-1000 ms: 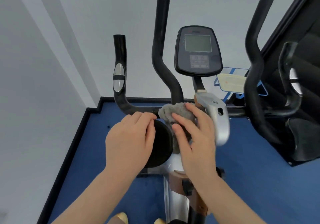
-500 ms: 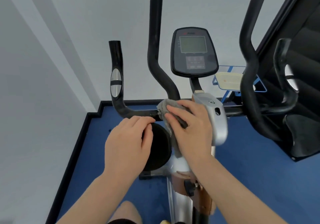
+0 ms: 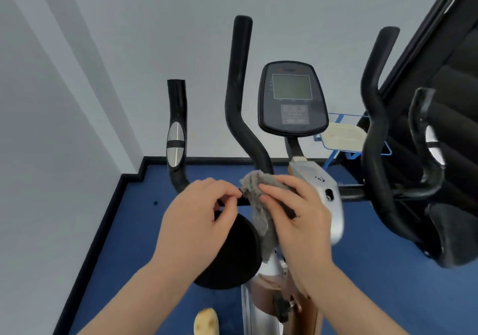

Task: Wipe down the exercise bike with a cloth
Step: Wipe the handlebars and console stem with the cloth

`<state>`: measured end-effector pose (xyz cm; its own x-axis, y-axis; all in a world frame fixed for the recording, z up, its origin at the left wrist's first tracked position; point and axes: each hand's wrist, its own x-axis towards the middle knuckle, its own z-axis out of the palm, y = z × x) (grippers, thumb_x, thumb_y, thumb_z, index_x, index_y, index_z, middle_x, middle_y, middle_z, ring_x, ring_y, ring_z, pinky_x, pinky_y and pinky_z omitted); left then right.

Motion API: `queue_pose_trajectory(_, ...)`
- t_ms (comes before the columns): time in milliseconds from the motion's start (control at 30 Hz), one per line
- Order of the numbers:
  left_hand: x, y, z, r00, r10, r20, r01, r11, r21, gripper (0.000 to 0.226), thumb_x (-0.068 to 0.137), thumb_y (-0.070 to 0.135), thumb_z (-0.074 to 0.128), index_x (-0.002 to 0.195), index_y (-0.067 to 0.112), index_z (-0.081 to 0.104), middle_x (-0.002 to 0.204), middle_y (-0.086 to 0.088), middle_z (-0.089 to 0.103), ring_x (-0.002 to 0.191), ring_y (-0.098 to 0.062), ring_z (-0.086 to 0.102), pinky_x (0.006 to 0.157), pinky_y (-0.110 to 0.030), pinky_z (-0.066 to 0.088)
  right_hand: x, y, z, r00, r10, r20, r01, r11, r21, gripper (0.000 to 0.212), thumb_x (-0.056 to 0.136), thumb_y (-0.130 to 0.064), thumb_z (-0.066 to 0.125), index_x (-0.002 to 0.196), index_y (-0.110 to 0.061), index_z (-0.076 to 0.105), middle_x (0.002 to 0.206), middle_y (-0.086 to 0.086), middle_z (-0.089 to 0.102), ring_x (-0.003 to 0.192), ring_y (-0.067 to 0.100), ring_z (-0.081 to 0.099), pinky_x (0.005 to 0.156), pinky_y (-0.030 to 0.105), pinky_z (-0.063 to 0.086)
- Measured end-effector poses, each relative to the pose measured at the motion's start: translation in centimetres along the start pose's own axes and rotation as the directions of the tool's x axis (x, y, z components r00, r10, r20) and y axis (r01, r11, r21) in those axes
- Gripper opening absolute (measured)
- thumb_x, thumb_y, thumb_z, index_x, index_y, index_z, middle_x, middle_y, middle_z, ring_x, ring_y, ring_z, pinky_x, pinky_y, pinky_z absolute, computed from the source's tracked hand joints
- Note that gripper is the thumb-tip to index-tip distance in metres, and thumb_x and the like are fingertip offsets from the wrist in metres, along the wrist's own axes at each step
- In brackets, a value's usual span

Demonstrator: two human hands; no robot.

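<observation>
I see my right hand [image 3: 297, 213] pressing the fuzzy grey cloth [image 3: 258, 200] onto the bike's [image 3: 328, 200] black crossbar; my left hand [image 3: 199, 220], fingers curled, seems to pinch its edge.

Two hands were seen, a left hand [image 3: 196, 220] and a right hand [image 3: 297, 218]. One grey cloth [image 3: 258, 200] was counted, one exercise bike [image 3: 328, 197] with one console [image 3: 292, 99], and four upright black handlebars.
</observation>
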<state>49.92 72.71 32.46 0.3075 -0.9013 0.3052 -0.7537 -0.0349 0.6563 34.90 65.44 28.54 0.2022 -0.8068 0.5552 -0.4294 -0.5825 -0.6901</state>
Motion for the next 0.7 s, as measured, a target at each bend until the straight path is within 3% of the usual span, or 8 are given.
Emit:
queue_pose_trajectory(167, 0.3, 0.0, -0.1, 0.997, 0.010, 0.071, -0.010, 1.000, 0.003, 0.014, 0.086, 0.031, 0.055, 0.090, 0.032, 0.069, 0.082, 0.019, 0.061, 0.084, -0.005, 0.054, 0.071, -0.022, 0.045, 4.2, -0.8, 1.6, 0.999, 0.036, 0.019, -0.036, 0.999, -0.034, 0.016, 0.088, -0.015, 0.070, 0.102, -0.020, 0.076, 0.113, -0.006, 0.065, 0.107, 0.014, 0.058, 0.093, 0.025, 0.046)
queue_pose_trajectory(367, 0.3, -0.2, 0.0, 0.998, -0.007, 0.057, 0.007, 1.000, -0.001, 0.011, 0.087, 0.029, 0.058, 0.087, 0.032, 0.068, 0.080, 0.018, 0.061, 0.082, -0.006, 0.054, 0.069, -0.024, 0.046, 3.3, -0.2, 0.3, 0.997, 0.053, 0.056, -0.054, 0.998, 0.009, 0.016, 0.088, -0.013, 0.069, 0.100, -0.022, 0.076, 0.110, -0.011, 0.066, 0.104, 0.005, 0.060, 0.090, 0.033, 0.051)
queue_pose_trajectory(533, 0.1, -0.4, 0.0, 0.999, -0.018, 0.047, 0.017, 1.000, 0.008, 0.011, 0.087, 0.029, 0.058, 0.086, 0.034, 0.068, 0.074, 0.016, 0.060, 0.082, -0.006, 0.053, 0.067, -0.025, 0.045, 7.5, -1.6, 2.3, 0.996, 0.068, 0.055, -0.071, 0.996, 0.055, 0.017, 0.091, -0.011, 0.064, 0.101, -0.017, 0.075, 0.112, -0.009, 0.066, 0.104, 0.005, 0.060, 0.093, 0.026, 0.048)
queue_pose_trajectory(700, 0.2, -0.2, 0.0, 1.000, -0.010, 0.020, 0.010, 1.000, 0.010, 0.010, 0.086, 0.028, 0.058, 0.085, 0.031, 0.068, 0.070, 0.014, 0.058, 0.077, -0.007, 0.053, 0.066, -0.025, 0.045, 4.5, -1.3, 2.2, 1.000, 0.006, 0.025, -0.003, 0.993, -0.120, 0.016, 0.089, -0.024, 0.068, 0.103, -0.025, 0.074, 0.124, -0.015, 0.061, 0.108, 0.006, 0.056, 0.089, 0.014, 0.040)
